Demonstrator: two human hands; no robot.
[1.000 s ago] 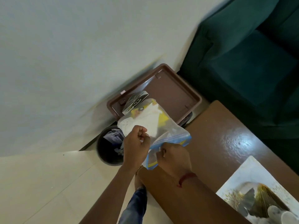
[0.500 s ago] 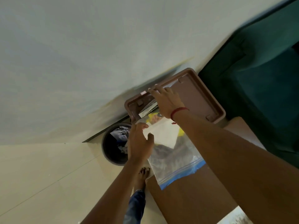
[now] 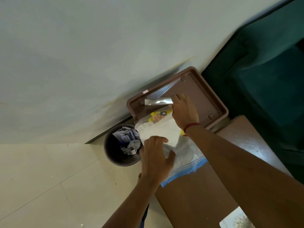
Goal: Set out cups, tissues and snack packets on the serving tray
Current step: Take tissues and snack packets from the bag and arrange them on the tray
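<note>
A brown serving tray lies at the far end of the wooden table, by the wall. My right hand reaches over it and is shut on a silvery snack packet, held just above the tray's left part. A clear zip bag with a blue seal lies across the tray's near rim and the table. Inside it I see a white tissue and a yellow snack packet. My left hand grips the bag at its near side.
A dark round waste bin holding crumpled paper stands on the tiled floor left of the table. A green sofa fills the right. The wooden table carries a patterned mat at the bottom edge.
My right hand left the bag's seal, reached into the tray and took hold of the silvery packet, turning it level. My left hand slid down the bag. The view shifted closer.
</note>
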